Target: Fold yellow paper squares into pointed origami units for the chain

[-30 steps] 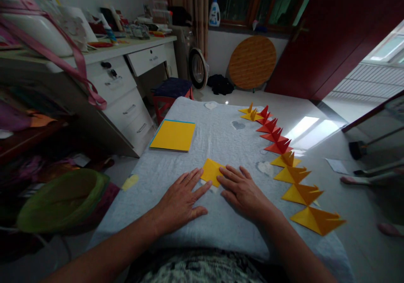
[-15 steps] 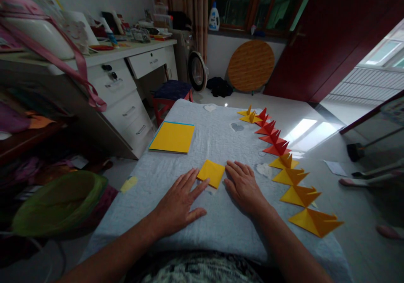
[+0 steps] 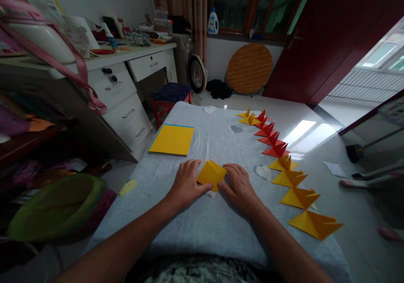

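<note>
In front of me a small square of folded yellow origami paper [image 3: 211, 174] is turned like a diamond, a crease running from its top corner. My left hand [image 3: 187, 183] grips its left side, thumb along the lower left edge and fingers curled at the left corner. On the other side my right hand [image 3: 237, 186] has its fingers at the right corner and its thumb by the lower corner. A stack of yellow sheets [image 3: 172, 140] lies farther off to the left. Along the right edge runs a row of folded paper pieces, some yellow [image 3: 299, 197], some red [image 3: 275, 150].
A pale cloth [image 3: 217, 136] with heart shapes covers the table. To the left are a white desk [image 3: 126, 110], a stool [image 3: 173, 91] and a green-lined bin [image 3: 57, 207]. Beyond the table a round wooden board [image 3: 250, 67] leans on the wall. A person's foot [image 3: 347, 183] shows at right.
My left hand has gone from lying spread over the paper's lower edge to gripping its left side. My right thumb has moved in to the lower corner. The paper is slightly turned and lifted.
</note>
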Available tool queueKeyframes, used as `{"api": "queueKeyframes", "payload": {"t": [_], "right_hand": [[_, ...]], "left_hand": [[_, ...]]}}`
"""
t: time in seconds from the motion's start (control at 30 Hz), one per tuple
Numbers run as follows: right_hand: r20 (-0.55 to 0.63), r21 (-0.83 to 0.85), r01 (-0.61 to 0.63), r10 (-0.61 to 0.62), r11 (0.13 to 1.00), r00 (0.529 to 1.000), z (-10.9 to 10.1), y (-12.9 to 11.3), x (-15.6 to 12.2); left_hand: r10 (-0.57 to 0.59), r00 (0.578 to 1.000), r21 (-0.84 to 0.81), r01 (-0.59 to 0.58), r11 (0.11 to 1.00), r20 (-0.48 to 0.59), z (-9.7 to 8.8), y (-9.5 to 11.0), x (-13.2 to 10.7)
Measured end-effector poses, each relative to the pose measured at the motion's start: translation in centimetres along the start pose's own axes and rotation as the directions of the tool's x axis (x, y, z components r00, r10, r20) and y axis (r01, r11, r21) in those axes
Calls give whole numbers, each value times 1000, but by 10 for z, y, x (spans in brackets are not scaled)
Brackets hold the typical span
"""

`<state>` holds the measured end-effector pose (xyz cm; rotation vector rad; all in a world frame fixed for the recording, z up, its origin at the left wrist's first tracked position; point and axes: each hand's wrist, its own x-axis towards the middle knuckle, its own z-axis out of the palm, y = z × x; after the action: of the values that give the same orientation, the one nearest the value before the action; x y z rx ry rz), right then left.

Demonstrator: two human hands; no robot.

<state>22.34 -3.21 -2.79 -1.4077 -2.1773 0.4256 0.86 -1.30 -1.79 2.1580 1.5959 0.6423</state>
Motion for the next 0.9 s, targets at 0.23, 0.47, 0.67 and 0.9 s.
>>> {"api": "queueKeyframes", "payload": {"t": [0.23,0.47,0.67,0.9], "right_hand": [[-8,94,-4,5,996,1000,-2,-4,-1],[-80,332,-34,64,943,995,2,-1,-4],[59,639,-152,149,754,987,6,2,-2],[119,706,-142,81,694,990,2,-7,1]], "left_hand": [[167,985,-154,-160,975,34,4,0,-10],[198,980,-389,-180,904,6,-3,7,-13],[228,971,-416,-236,878,-70,-6,11,-14],[135,991,-511,-111,852,8,-2,12,-16]]}}
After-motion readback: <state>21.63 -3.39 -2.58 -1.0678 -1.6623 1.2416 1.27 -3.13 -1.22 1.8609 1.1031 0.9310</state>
